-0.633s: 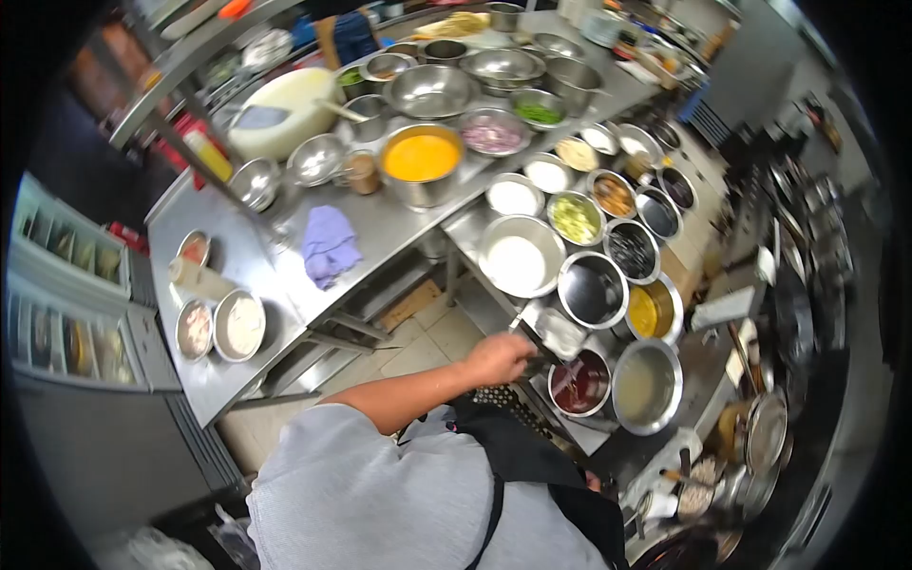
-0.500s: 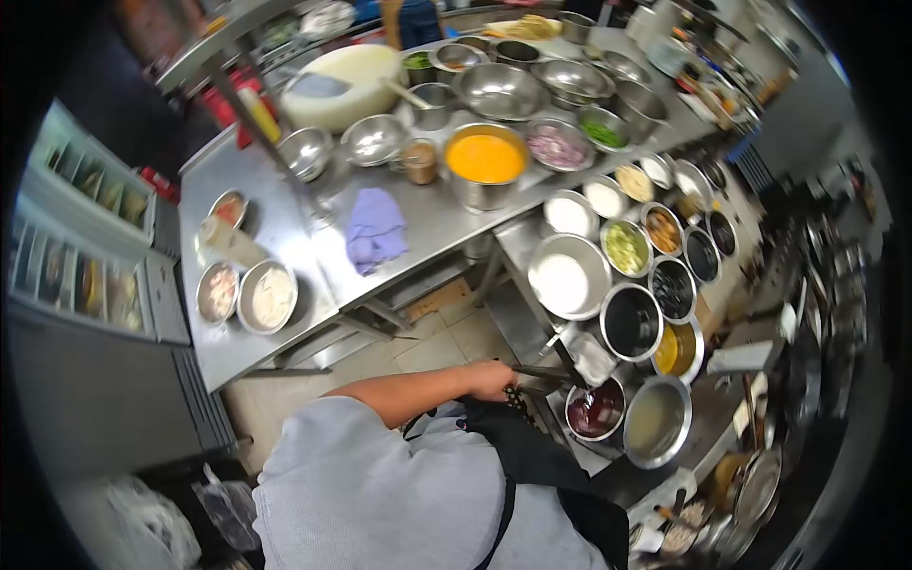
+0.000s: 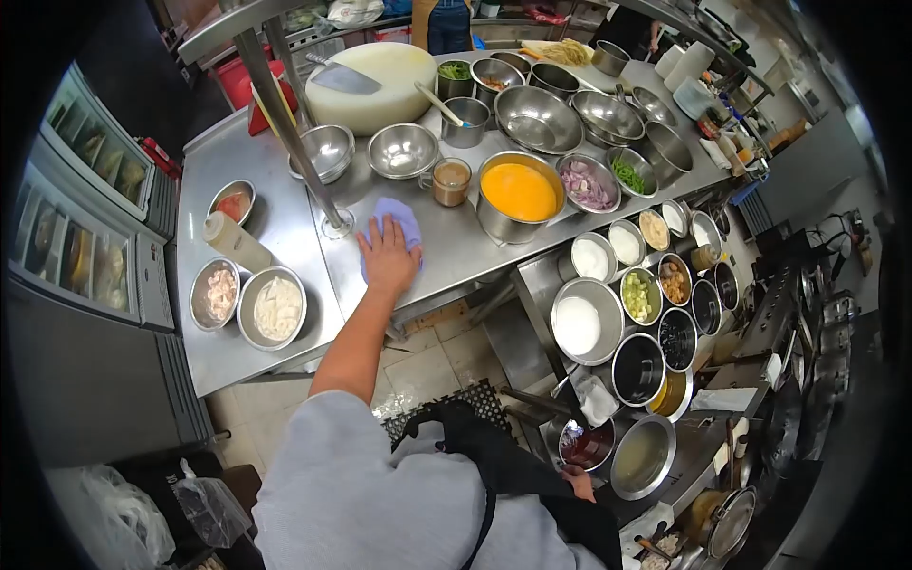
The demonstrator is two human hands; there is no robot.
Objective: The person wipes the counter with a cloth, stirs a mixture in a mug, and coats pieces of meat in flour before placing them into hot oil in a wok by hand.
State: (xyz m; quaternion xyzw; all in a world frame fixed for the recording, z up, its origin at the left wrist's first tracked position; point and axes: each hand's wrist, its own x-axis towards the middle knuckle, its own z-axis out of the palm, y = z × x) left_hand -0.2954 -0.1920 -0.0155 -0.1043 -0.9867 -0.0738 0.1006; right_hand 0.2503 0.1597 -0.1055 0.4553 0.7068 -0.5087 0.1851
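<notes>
My left hand (image 3: pixel 390 258) lies with its fingers spread on a purple cloth (image 3: pixel 408 222) on the steel table (image 3: pixel 332 285). Behind the cloth stand a glass cup of brown liquid (image 3: pixel 450 180) and a pot of orange liquid (image 3: pixel 520 190). Low at the right, beside my dark apron, part of my right hand (image 3: pixel 579 482) shows below a pot of dark red sauce (image 3: pixel 587 445). Its fingers are too small and partly hidden to read.
Left of my arm are a squeeze bottle (image 3: pixel 236 242) and bowls of pale food (image 3: pixel 276 309). A metal post (image 3: pixel 296 142) rises from the table. Several filled pots, one with white contents (image 3: pixel 577 326), stand at the right. A person's legs (image 3: pixel 449 28) show at the back.
My left hand has moved from beside the pots on the right to the purple cloth. The view has swung, and more of my right hand shows near the sauce pot.
</notes>
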